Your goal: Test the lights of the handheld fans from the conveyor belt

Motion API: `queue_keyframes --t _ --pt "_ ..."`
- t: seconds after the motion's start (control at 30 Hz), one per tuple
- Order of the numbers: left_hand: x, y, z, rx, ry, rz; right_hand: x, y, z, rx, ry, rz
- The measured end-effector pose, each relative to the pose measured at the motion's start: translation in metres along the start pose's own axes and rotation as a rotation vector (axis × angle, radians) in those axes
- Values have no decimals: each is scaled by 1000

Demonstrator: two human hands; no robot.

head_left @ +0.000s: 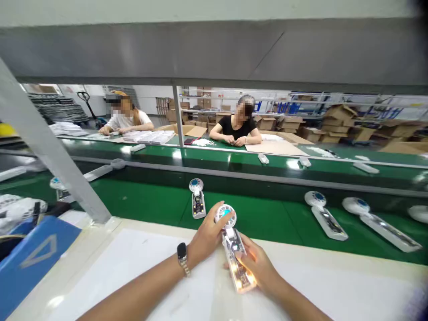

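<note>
A white handheld device [230, 256] with a round head and a blue-green centre is held over the near table edge. My left hand [209, 229] grips its round head, fingers and thumb around the rim. Around the lower body is my right hand [259, 263], its thumb on the open face where circuit parts show. Orange-white lights glow near the bottom end. Just beyond, a similar device [198, 203] lies on the green belt [150, 198].
More devices lie on the belt at right [329, 220]. A slanted metal post [53, 138] and a blue bin [36, 263] stand at left. A grey shelf [214, 53] spans overhead. Two people sit across the line, near cardboard boxes [337, 120].
</note>
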State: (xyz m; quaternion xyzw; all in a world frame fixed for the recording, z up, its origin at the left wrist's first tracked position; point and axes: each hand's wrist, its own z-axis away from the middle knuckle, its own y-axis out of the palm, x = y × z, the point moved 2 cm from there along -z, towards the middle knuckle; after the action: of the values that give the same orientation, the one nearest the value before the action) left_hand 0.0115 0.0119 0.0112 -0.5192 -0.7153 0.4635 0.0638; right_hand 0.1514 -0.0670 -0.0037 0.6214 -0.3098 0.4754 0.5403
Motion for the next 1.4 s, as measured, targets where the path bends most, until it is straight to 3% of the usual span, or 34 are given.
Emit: queue_keyframes --t 0.63,0.8,1.4 --pt "-6 -3 -2 -2 20 52 9 4 6 30 -5 45" --pt "-5 -3 -3 60 -66 110 10 3 6 116 22 -21" --pt "-6 -2 -5 97 -112 137 5 -1 4 106 -37 47"
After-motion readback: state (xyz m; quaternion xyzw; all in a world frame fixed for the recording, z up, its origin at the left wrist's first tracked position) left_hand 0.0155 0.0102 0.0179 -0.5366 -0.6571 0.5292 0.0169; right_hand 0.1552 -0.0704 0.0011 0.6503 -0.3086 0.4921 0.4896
